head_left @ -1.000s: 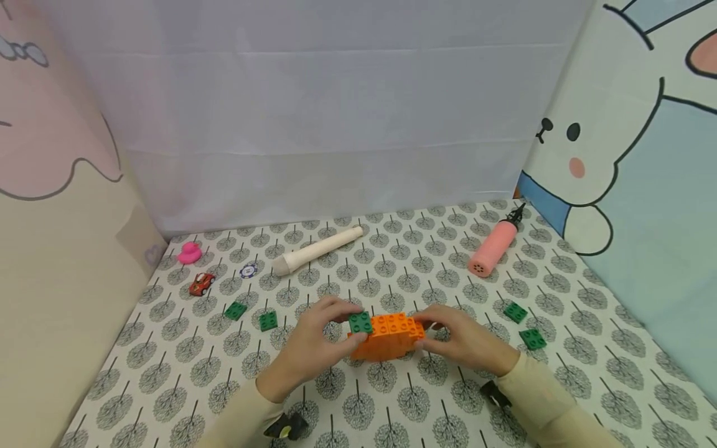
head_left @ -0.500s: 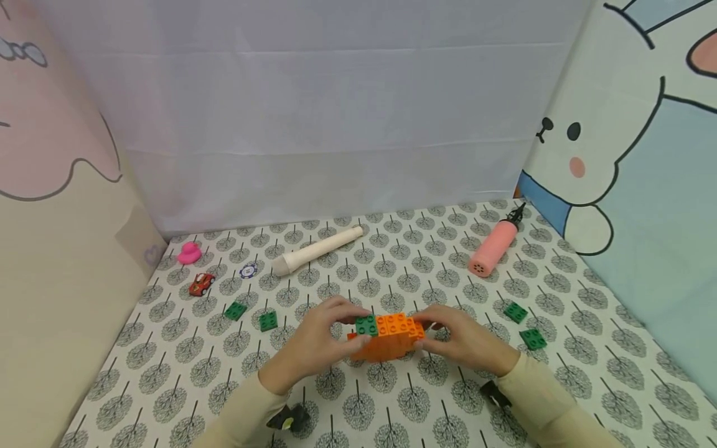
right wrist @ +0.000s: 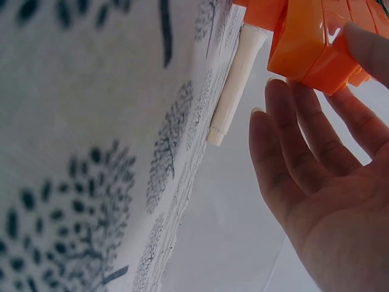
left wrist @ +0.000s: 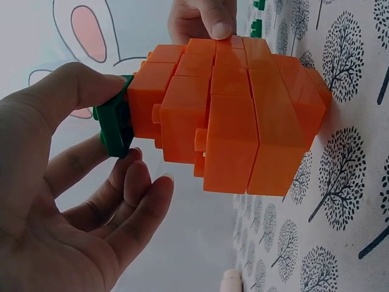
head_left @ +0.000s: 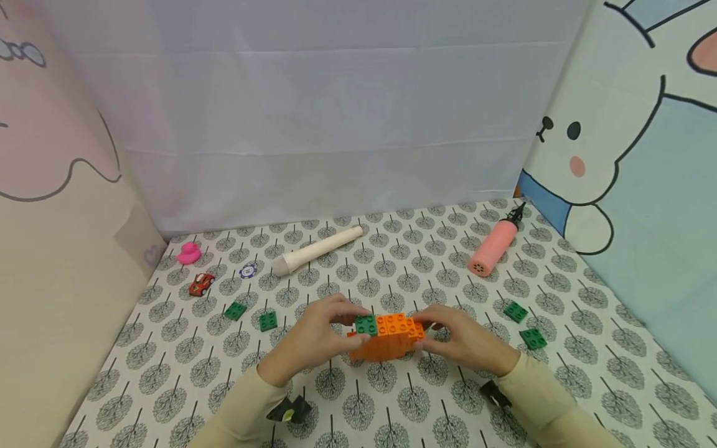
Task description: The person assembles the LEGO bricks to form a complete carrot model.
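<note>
An orange block structure (head_left: 386,345) stands on the patterned cloth between the two hands; the left wrist view shows its stacked, stepped orange bricks (left wrist: 231,121). On its top at the left end sits a green brick (head_left: 366,325), which the left hand (head_left: 313,339) pinches between thumb and index finger. In the left wrist view this green brick (left wrist: 115,118) lies against the orange top, slightly tilted. The right hand (head_left: 465,339) grips the structure's right end with thumb and fingers; the right wrist view shows its fingertips touching the orange bricks (right wrist: 310,48).
Green bricks lie on the cloth at left (head_left: 268,321) and right (head_left: 533,339). Farther back are a cream microphone-shaped object (head_left: 319,250), a pink cylinder with a black tip (head_left: 494,247), a pink duck (head_left: 189,253), a red toy car (head_left: 201,284) and a blue-white chip (head_left: 248,271).
The left hand has moved slightly right with the green brick, which covers more of the orange studs than one second ago. The right hand has stayed in place.
</note>
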`<state>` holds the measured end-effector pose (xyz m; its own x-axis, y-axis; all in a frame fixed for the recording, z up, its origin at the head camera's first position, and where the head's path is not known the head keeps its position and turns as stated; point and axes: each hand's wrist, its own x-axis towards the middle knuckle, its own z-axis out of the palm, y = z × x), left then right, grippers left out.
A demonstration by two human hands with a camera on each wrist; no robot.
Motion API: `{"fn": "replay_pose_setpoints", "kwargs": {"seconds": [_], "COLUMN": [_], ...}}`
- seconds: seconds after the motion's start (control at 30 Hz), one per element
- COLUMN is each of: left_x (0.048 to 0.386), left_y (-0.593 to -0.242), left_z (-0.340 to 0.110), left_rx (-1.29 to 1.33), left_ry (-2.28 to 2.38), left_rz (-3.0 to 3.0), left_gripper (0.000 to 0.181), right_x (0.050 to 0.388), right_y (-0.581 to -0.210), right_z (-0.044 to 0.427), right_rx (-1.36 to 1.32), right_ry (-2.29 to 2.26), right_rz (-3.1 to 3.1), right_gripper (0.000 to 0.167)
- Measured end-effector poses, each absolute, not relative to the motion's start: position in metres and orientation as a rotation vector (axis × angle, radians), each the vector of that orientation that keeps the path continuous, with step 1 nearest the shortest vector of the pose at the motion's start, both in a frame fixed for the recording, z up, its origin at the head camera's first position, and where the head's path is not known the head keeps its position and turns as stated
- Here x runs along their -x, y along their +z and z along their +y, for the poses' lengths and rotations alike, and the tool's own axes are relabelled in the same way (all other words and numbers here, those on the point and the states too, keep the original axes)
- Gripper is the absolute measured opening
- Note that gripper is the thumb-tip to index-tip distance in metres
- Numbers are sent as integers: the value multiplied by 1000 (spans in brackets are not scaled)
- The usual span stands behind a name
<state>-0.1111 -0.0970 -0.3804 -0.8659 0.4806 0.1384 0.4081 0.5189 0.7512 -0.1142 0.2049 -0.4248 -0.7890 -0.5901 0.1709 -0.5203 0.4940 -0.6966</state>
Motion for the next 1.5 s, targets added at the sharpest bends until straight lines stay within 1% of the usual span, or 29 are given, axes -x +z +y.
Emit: {"fn": "replay_pose_setpoints", "kwargs": {"seconds": [0.17, 0.3, 0.4, 0.63, 0.87, 1.1, 1.37, 1.5], "left_x": [110, 109, 111, 118, 129, 132, 135, 135], "left_y": [-380, -384, -390, -405, -420, -431, -437, -437], "left_z": [-97, -108, -127, -186, -226, -236, -241, -238], "left_rx": [-800, -836, -791, -588, -347, -278, -285, -301], "left_ry": [1225, 1209, 1193, 948, 726, 683, 718, 783], "left_rz": [2705, 2706, 2723, 2966, 3060, 3033, 3010, 3002], "left_gripper": [40, 54, 61, 54, 57, 57, 44, 42], "right_x": [115, 114, 114, 114, 114, 115, 113, 113], "right_y": [-424, -423, -423, -425, -423, -425, -424, -422], "right_z": [205, 205, 204, 205, 205, 204, 204, 204], "right_rx": [979, 969, 955, 976, 935, 970, 939, 939], "right_ry": [-1166, -1172, -1186, -1175, -1163, -1179, -1169, -1161], "right_rz": [2649, 2643, 2626, 2634, 2645, 2626, 2628, 2636], "right_gripper": [44, 43, 44, 44, 44, 44, 45, 45]}}
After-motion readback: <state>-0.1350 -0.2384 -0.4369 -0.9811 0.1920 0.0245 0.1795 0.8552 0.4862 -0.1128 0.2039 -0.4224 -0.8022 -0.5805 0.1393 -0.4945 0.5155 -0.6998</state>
